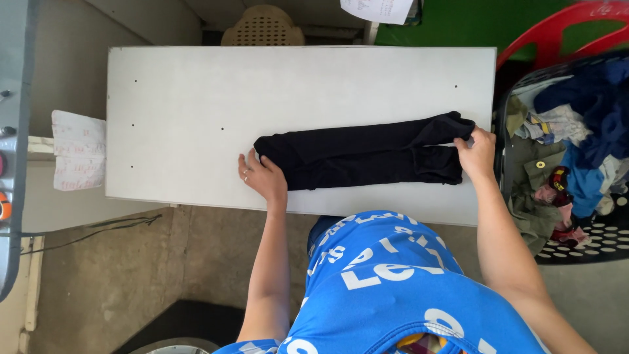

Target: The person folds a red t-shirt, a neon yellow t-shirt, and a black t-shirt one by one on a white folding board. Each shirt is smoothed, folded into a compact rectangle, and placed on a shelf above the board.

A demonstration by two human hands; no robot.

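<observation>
Black garment, folded long, lies across the white table, centre-right of frame. Left hand rests flat on its left end, fingers spread, gripping nothing. Right hand pinches the garment's right end; fingertips partly hidden in the fabric. Dark laundry basket at right edge, cut off, clothes jumbled inside. White paper sheet at top, cropped. Pale cloth hangs at left.

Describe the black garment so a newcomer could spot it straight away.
Find the white table in the middle of the view. The black garment lies lengthwise along its near edge, between the left hand and right hand. It is the table's only clothing; the rest fills the laundry basket.
</observation>
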